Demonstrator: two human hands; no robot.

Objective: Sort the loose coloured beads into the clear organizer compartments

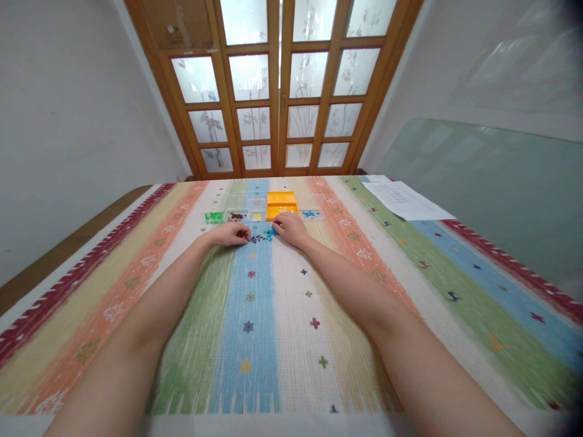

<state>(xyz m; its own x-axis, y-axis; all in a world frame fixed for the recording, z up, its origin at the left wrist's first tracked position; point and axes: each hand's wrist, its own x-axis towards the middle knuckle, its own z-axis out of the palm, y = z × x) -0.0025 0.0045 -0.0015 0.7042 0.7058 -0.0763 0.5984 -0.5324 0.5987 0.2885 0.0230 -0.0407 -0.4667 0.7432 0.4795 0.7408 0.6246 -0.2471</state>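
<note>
A loose pile of small dark, blue and green beads [262,237] lies on the blue stripe of the cloth, between my hands. My left hand [230,233] rests at the pile's left edge, fingers curled and tips pressed together; anything in them is too small to see. At the right edge, my right hand [291,228] bends over the blue beads, fingertips closed together and low to the cloth. Just beyond it stands an open orange box [281,198] with white pieces inside, partly behind my right hand.
Clear boxes hold green beads [214,216], brown beads [236,216], yellow beads [256,216] and, right of the orange box, blue beads [311,214]. Printed paper sheets [405,200] lie at the far right of the striped tablecloth [246,388]. Glazed wooden doors [285,103] stand behind.
</note>
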